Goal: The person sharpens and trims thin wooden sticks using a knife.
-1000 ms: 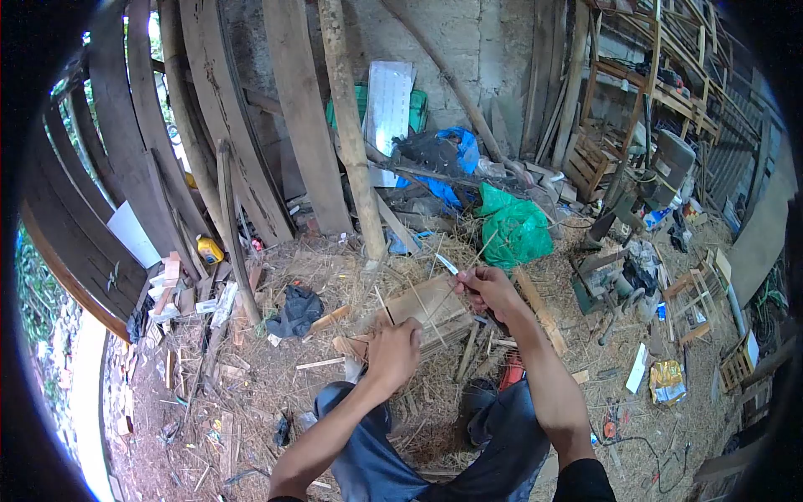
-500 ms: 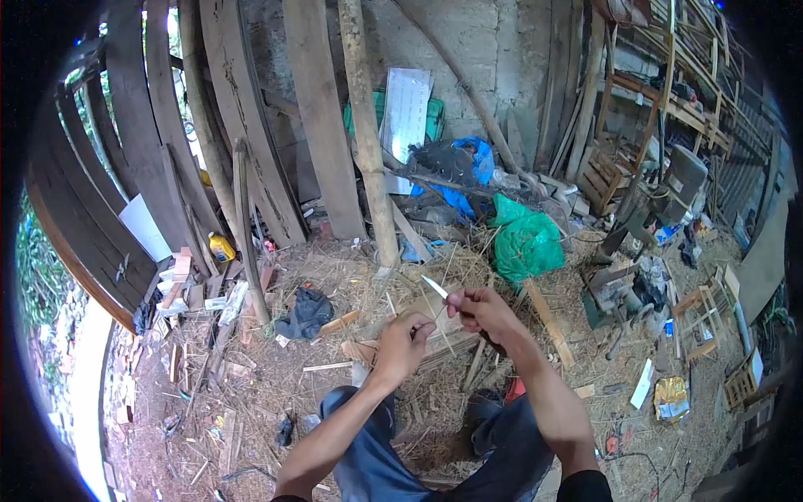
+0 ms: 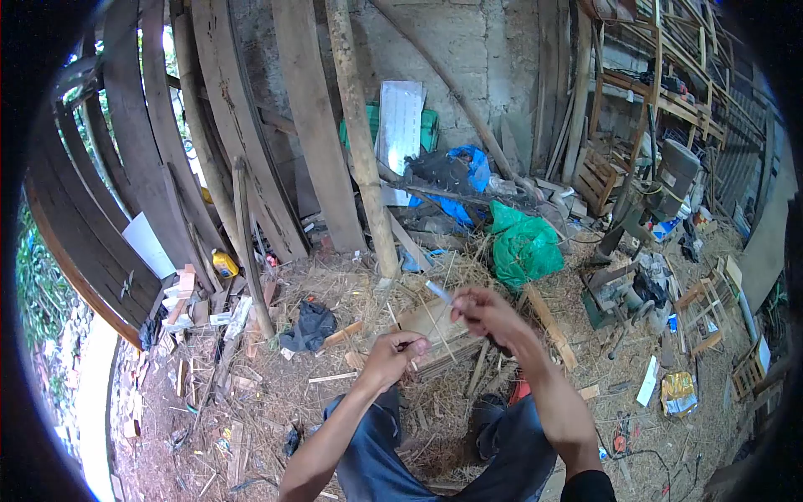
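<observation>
My right hand [image 3: 492, 320] is closed around a knife, its pale blade [image 3: 437, 290] pointing up and to the left, slightly blurred. The handle is hidden in my fingers. Lower and to the left, my left hand [image 3: 390, 360] is closed with thumb and fingertips pressed together. Something thin may be in that pinch, but it is too small to make out. The two hands are apart, above a wooden board [image 3: 431, 322] on the ground with thin wood strips and shavings about it.
Straw and wood scraps litter the dirt floor. Ahead stands a wooden post [image 3: 361, 159], with a green plastic sack [image 3: 525, 251] to its right. A black plastic bag [image 3: 309, 326] and a yellow bottle [image 3: 224, 263] lie left. A plank [image 3: 549, 326] is near my right forearm.
My hands have moved apart: the left has shifted down and left, the right slightly right and down with the knife. The view has tilted a little.
</observation>
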### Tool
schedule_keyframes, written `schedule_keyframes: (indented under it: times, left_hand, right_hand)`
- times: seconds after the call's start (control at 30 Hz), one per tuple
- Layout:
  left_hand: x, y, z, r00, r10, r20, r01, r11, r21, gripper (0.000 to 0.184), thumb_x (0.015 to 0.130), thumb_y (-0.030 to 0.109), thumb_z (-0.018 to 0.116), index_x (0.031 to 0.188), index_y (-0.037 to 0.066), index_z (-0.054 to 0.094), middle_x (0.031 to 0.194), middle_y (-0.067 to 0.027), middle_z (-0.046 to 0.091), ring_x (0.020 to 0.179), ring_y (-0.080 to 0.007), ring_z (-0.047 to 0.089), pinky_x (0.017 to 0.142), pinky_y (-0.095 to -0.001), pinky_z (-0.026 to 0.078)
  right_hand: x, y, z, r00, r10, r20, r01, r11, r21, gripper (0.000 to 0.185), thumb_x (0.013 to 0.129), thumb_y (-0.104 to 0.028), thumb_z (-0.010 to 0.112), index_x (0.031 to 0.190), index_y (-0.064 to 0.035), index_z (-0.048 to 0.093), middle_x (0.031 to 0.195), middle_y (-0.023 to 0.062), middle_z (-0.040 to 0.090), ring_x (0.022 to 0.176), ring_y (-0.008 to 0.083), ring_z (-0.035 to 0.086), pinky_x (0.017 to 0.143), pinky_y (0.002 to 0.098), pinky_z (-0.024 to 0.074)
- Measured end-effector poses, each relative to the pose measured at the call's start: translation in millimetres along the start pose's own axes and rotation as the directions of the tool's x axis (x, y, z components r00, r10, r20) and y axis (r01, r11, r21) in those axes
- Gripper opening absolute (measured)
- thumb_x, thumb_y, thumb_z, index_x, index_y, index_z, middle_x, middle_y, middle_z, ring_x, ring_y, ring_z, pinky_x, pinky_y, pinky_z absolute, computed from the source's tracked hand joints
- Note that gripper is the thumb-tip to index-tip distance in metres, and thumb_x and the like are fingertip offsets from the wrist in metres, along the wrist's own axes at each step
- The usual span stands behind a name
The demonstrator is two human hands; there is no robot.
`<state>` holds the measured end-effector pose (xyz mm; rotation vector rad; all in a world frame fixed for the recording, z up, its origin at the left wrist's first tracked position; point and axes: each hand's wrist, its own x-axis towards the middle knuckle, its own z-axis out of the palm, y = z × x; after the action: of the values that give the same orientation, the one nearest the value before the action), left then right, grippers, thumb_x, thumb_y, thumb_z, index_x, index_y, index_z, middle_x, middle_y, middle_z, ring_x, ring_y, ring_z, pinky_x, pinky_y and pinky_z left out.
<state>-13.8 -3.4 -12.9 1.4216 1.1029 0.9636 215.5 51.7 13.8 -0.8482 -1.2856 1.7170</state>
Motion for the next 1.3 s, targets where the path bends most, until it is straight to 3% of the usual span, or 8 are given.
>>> schedule_keyframes:
  times: [0.13,0.43,0.7,0.83,0.93,1.13,1.2,1.3]
  left_hand:
    - [2.4,1.4,0.9,0.999,-0.048,0.017,0.048,0.998,-0.044,0.020,0.088,0.017,0.063,0.096,-0.001,0.067,0.083,-0.0039,0.064,0.070,-0.0090,0.055,0.066,-0.0234,0.045]
    - [-12.3,7.1,-0.5,0.989,-0.139,0.049,0.143,0.985,-0.100,0.021,0.088,0.016,0.062,0.098,-0.002,0.067,0.086,-0.0031,0.064,0.069,-0.0089,0.055,0.065,-0.0228,0.045]
    - [-13.5,-0.9,-14.8,0.974,-0.194,0.119,0.207,0.972,-0.113,0.021,0.088,0.016,0.063,0.096,-0.003,0.066,0.083,-0.0041,0.064,0.070,-0.0083,0.053,0.065,-0.0218,0.045]
    - [-30.2,2.0,-34.7,0.984,-0.165,0.074,0.162,0.986,0.045,0.021,0.086,0.015,0.064,0.096,-0.003,0.067,0.084,-0.0045,0.064,0.072,-0.0094,0.055,0.066,-0.0232,0.046]
    - [-31.2,4.7,-41.6,0.994,-0.088,-0.071,0.095,0.990,0.107,0.020,0.086,0.016,0.064,0.094,-0.003,0.067,0.081,-0.0052,0.063,0.069,-0.0098,0.055,0.062,-0.0246,0.045]
    - [2.3,7.7,6.9,0.923,0.355,-0.145,-0.261,0.859,0.440,0.012,0.084,0.009,0.062,0.090,0.001,0.066,0.078,-0.0135,0.063,0.064,-0.0235,0.059,0.062,-0.0334,0.045]
    - [2.6,16.2,13.5,0.915,0.371,-0.156,-0.263,0.845,0.466,0.011,0.083,0.008,0.062,0.090,0.001,0.066,0.079,-0.0142,0.063,0.065,-0.0253,0.059,0.063,-0.0341,0.045]
    - [-3.8,18.5,8.6,0.904,0.394,-0.167,-0.251,0.804,0.539,0.011,0.082,0.006,0.062,0.090,0.000,0.066,0.079,-0.0149,0.062,0.065,-0.0279,0.059,0.062,-0.0345,0.045]
  right_hand:
    - [1.0,1.3,4.2,0.999,0.041,-0.009,-0.041,0.999,0.009,0.019,0.091,-0.020,0.057,0.101,-0.0036,0.055,0.077,0.0022,0.061,0.046,0.0040,0.033,0.040,0.0213,0.0234]
    - [-0.4,-10.7,-21.3,0.991,0.079,-0.112,-0.077,0.997,0.024,0.021,0.089,-0.020,0.060,0.078,-0.0030,0.060,0.056,-0.0054,0.044,0.045,0.0042,0.033,0.042,0.0227,0.0252]
    - [5.6,-5.7,-53.3,0.981,0.080,-0.175,-0.085,0.996,-0.020,0.016,0.088,-0.019,0.061,0.084,-0.0030,0.065,0.066,0.0001,0.058,0.046,0.0034,0.038,0.042,0.0202,0.0279]
    - [-3.1,-9.2,-120.5,0.792,-0.121,-0.598,0.099,0.993,-0.069,0.017,0.089,-0.019,0.060,0.089,-0.0023,0.065,0.079,0.0033,0.060,0.045,0.0042,0.037,0.040,0.0202,0.0278]
    - [-5.6,0.8,-103.4,0.773,-0.137,-0.620,0.150,0.988,-0.031,0.021,0.090,-0.019,0.059,0.101,-0.0011,0.062,0.078,0.0042,0.060,0.046,0.0045,0.037,0.040,0.0198,0.0275]
    - [-0.4,-9.4,-15.7,0.930,-0.163,-0.331,0.195,0.979,0.065,0.023,0.091,-0.018,0.058,0.106,-0.0005,0.057,0.073,0.0018,0.058,0.046,0.0045,0.037,0.040,0.0212,0.0264]
    - [-1.2,-3.8,-6.6,0.992,-0.075,-0.097,0.081,0.995,0.058,0.021,0.091,-0.018,0.058,0.104,-0.0013,0.058,0.074,0.0011,0.058,0.046,0.0046,0.036,0.040,0.0213,0.0265]
    - [6.6,4.7,-27.9,0.977,-0.063,-0.203,0.085,0.991,0.104,0.024,0.091,-0.017,0.057,0.110,-0.0021,0.056,0.074,0.0019,0.058,0.047,0.0048,0.035,0.041,0.0205,0.0270]
